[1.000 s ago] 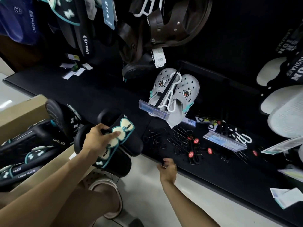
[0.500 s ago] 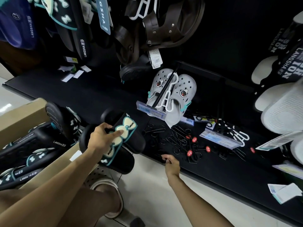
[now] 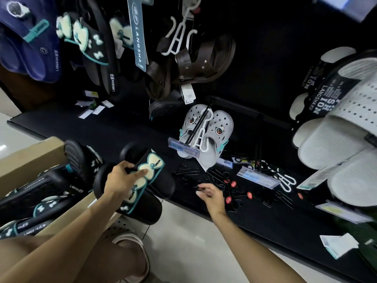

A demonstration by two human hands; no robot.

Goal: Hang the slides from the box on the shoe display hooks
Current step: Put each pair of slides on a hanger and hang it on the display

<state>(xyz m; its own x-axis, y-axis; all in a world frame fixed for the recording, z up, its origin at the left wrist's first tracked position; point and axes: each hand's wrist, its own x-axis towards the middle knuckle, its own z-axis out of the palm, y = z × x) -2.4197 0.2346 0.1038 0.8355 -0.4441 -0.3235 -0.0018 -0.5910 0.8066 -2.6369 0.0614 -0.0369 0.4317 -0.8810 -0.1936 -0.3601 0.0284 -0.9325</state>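
A: Two hands are showing. The left hand (image 3: 120,178) is gripping a pair of black slides (image 3: 142,193) with cream bows, holding them just right of the cardboard box (image 3: 30,158).

B: And the right hand (image 3: 210,194)?

A: It is pinching a small dark hook (image 3: 199,188) over the black shelf (image 3: 265,219), near the loose hooks (image 3: 216,176) lying there.

B: More slides are lying in the box. Grey clogs (image 3: 206,135) are hanging above on a white hanger (image 3: 201,132).

Bare arms, no sleeves
Both forearms (image 3: 67,237) are uncovered; a pale perforated slide (image 3: 130,250) with a wide strap is on one foot.
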